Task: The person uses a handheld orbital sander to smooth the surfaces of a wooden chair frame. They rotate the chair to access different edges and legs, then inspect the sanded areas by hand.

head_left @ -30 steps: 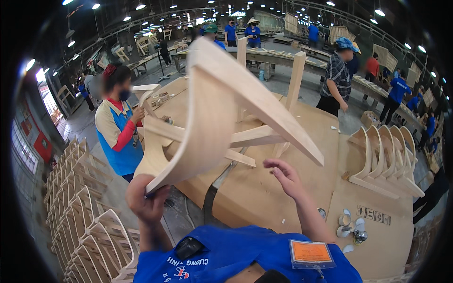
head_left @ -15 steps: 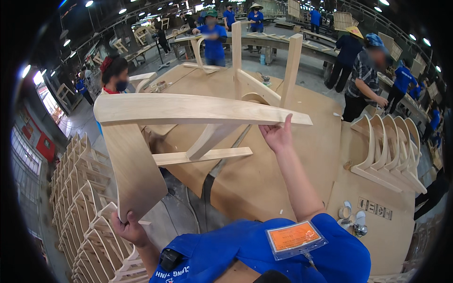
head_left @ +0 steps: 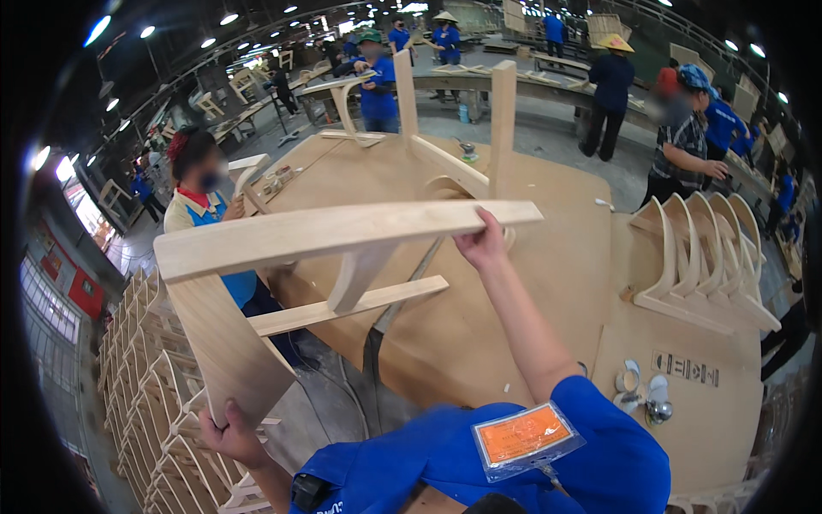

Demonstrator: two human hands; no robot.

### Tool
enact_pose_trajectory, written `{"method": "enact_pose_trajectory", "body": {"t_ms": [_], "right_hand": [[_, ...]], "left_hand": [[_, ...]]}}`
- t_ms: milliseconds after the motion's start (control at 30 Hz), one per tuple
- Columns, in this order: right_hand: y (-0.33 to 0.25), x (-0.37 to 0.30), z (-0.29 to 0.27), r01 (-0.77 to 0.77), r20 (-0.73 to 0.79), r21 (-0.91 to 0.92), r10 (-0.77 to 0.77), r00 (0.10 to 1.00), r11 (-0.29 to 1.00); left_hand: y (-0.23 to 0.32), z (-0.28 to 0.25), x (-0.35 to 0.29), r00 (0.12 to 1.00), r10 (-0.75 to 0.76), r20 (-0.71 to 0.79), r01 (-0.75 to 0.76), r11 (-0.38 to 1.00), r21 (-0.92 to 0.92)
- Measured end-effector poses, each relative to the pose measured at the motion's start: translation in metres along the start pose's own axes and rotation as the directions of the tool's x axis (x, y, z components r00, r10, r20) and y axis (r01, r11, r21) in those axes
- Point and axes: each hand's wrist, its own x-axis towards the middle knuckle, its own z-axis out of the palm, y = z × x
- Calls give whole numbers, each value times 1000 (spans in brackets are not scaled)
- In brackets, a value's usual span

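A pale wooden chair frame [head_left: 342,233] is raised in front of me, tilted, with its long tapered bar running left to right. My left hand [head_left: 233,437] is closed on the lower edge of the frame's wide curved panel, at the lower left. Around the bar's narrow right end my right hand [head_left: 481,244] is closed, its thumb on the front face and its other fingers partly hidden behind the wood. A curved brace and a straight rail show below the bar.
A brown-covered worktable [head_left: 462,343] spreads ahead, bearing another upright chair frame [head_left: 454,167]. Curved frames [head_left: 698,265] stand in a row at right, near small metal tools [head_left: 655,398]. Stacked frames [head_left: 163,394] fill the left. A co-worker [head_left: 201,188] stands close behind my frame.
The frame's left end has dropped in view, so the bar now slopes up to the right. My right hand's fingers have closed further on the bar's end.
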Motion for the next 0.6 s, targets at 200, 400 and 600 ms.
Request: {"method": "enact_pose_trajectory", "body": {"t_ms": [200, 400, 600], "right_hand": [[-24, -53, 35, -25, 233, -176, 67, 970, 984], [-60, -121, 81, 275, 147, -454, -233, 961, 847], [-78, -167, 133, 570, 314, -627, -497, 809, 531]], "left_hand": [[-19, -21, 34, 990, 113, -83, -119, 990, -78], [-84, 19, 14, 993, -109, -38, 103, 984, -144], [-137, 122, -46, 928, -241, 285, 348, 835, -426]]}}
